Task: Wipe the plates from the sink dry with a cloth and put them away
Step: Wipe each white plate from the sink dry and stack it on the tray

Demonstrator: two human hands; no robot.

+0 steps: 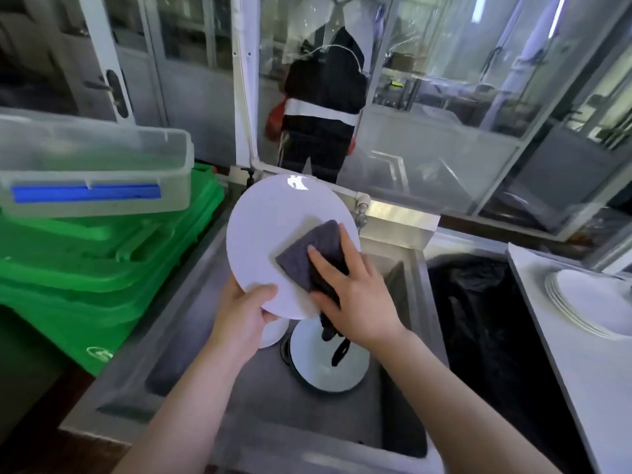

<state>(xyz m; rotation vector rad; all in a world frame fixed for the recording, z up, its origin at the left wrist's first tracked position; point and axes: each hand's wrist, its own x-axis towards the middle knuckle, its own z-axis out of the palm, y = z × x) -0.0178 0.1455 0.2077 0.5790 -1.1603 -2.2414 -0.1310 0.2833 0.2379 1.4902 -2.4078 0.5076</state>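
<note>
A white plate (273, 234) is tilted up over the steel sink (191, 336). My left hand (244, 313) grips its lower rim, thumb on the face. My right hand (355, 295) holds a dark grey cloth (314, 251) against the plate's right half, with the cloth's end hanging down below the hand. Down in the sink lies another white plate (328, 367) on a dark rim, and the edge of a third plate (273, 331) shows under my left hand. A stack of white plates (588, 302) sits on the white counter (581, 388) at the right.
Stacked green crates (102, 268) with a clear lidded box (92, 165) on top stand left of the sink. A bin lined with a black bag (478, 319) sits between sink and counter. A person in a dark jacket (325, 97) stands behind the glass partition ahead.
</note>
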